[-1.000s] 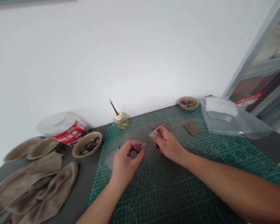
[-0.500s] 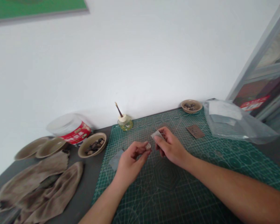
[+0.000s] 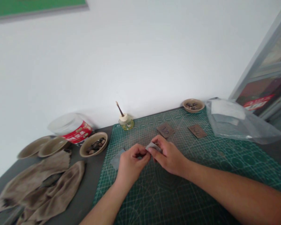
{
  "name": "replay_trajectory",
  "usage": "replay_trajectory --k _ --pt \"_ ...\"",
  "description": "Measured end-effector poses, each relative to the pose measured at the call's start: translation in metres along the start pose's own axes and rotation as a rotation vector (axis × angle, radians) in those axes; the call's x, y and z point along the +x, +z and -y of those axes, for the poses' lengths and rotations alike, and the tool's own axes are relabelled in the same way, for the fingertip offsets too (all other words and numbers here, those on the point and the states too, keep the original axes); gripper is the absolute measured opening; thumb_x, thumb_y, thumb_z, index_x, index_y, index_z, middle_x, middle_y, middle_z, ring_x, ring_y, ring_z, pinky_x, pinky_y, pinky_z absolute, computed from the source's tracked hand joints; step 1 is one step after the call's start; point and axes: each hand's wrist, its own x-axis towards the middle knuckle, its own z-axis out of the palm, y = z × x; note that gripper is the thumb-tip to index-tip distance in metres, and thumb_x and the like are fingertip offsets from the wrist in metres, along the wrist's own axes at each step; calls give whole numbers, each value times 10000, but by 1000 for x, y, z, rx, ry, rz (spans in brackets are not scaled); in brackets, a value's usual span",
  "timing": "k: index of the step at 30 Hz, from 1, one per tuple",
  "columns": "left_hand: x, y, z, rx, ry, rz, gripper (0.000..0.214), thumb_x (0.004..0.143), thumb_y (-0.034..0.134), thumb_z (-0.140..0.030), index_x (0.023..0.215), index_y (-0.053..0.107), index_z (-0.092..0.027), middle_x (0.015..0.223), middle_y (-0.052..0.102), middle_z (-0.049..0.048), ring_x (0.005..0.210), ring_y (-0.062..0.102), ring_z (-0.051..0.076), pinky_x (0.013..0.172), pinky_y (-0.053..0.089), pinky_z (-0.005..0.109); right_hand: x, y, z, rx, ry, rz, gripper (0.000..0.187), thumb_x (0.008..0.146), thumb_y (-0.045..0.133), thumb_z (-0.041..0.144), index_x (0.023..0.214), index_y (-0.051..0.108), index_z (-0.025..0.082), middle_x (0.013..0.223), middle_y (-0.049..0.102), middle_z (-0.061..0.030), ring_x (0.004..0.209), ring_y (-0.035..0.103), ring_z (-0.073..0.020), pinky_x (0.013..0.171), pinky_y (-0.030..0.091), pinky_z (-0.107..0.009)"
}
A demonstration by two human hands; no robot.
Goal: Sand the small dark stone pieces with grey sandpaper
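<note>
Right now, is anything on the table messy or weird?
The brown cloth at the left lies crumpled, with dark patches that look like stains. The grey sheet in the right hand looks bent, but it's being pinched. I see nothing spilled.

Jar (image 3: 127, 124) on mat (image 3: 142, 200) behind fingers (image 3: 143, 160)

Glossy plastic bag (image 3: 248, 126), matt cloth (image 3: 58, 193)

Small piece, probably pinched in left grip (image 3: 131, 159), masked by fingertips and grey sheet (image 3: 154, 146); latter partly covered by right grip (image 3: 170, 154). Handwriting on brown squares (image 3: 197, 131) too blurred to read. Green panel (image 3: 37, 7) cut off by top edge, cloth (image 3: 72, 184) by bottom edge.
</note>
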Motion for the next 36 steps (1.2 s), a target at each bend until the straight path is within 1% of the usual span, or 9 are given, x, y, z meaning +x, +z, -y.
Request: replay_trajectory --k 3,7,10,14,16,21,25,28,36 --pt "0 0 1 -26 -1 -7 119 752 671 -271 697 633 -172 633 652 -9 580 589 119 537 442 195 0 1 -1 -8 19 -41 111 941 500 318 963 490 210 666 602 39 586 578 -115 599 421 -231" --pt "-1 0 -1 -27 5 -23 132 739 683 -265 667 626 -170 609 636 -13 554 567 111 517 427 191 0 1 -2 25 1 2 125 940 503 327 989 484 214 642 593 49 566 569 -114 586 420 -228" --pt "0 0 -1 -64 -5 -24 138 745 682 -274 672 631 -169 607 630 -14 554 561 110 515 424 191 1 0 -3 20 25 -41 128 945 491 338 967 488 211 625 579 52 549 559 -111 574 415 -227" --pt "1 0 1 -90 -2 -1 145 749 686 -276 673 624 -170 613 630 -12 564 566 113 530 431 196 4 -1 -6 39 0 3 139 936 511 340 987 487 213 631 584 51 566 563 -112 572 411 -224" --pt "1 -1 2 -106 -1 -2 144 749 690 -278 681 622 -171 641 648 -6 595 586 120 557 447 202 5 -1 -8 46 17 -29 136 940 505 344 963 487 211 626 577 50 553 547 -109 569 407 -226" --pt "1 -3 1 -132 -5 -3 138 744 700 -281 704 627 -171 656 654 -4 608 594 123 569 456 206 6 0 -12 180 9 12 159 942 505 366 982 453 221 616 555 60 536 526 -109 551 407 -223" --pt "1 -1 3 -141 -11 0 143 753 688 -279 703 610 -171 650 642 -7 621 600 126 579 462 209 4 2 -9 253 19 -14 156 963 460 381 964 426 229 596 533 73 507 498 -100 548 403 -222" --pt "1 -1 5 -81 1 21 148 760 674 -273 684 597 -173 623 621 -18 590 578 116 559 443 202 2 4 -6 184 7 54 171 962 462 389 961 452 219 614 559 55 535 523 -107 562 408 -229" --pt "1 -1 4 -95 -6 7 162 746 678 -271 664 578 -173 612 604 -25 574 555 106 549 426 197 4 1 -10 80 37 31 176 949 482 384 955 467 209 599 562 55 533 540 -113 564 413 -233"
